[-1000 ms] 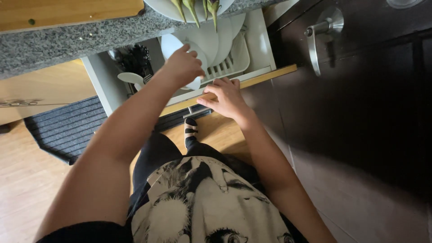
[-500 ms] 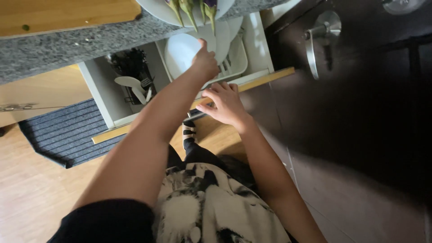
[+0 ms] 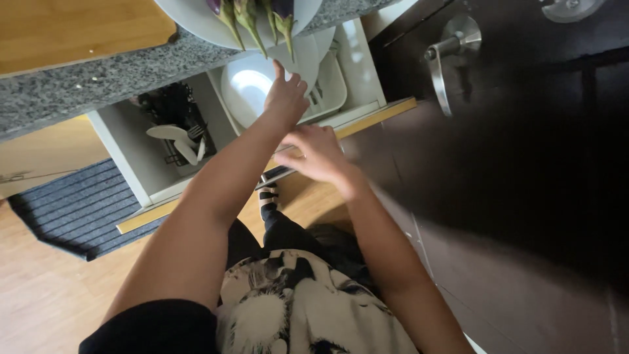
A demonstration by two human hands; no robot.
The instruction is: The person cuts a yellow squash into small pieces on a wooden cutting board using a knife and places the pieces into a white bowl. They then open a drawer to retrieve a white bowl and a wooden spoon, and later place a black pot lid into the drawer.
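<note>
Two hands over open drawer (image 3: pixel 164 190): left hand (image 3: pixel 286 98) fingers grasping white plate (image 3: pixel 252 92), right hand (image 3: pixel 319 152) released

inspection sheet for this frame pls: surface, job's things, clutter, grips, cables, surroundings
Surface: speckled granite counter above an open white drawer; wooden board on the counter.
Job's things: white plates standing in the drawer's dish rack.
Clutter: cutlery holder with pale utensils in the drawer; plate of aubergines on the counter edge.
Grips: left hand on the plates, closure cannot be told; right hand open, blurred, over the drawer front, holding nothing.
Cables: nothing seen.
Surroundings: wooden floor, dark striped mat, dark door with metal lever handle.
</note>
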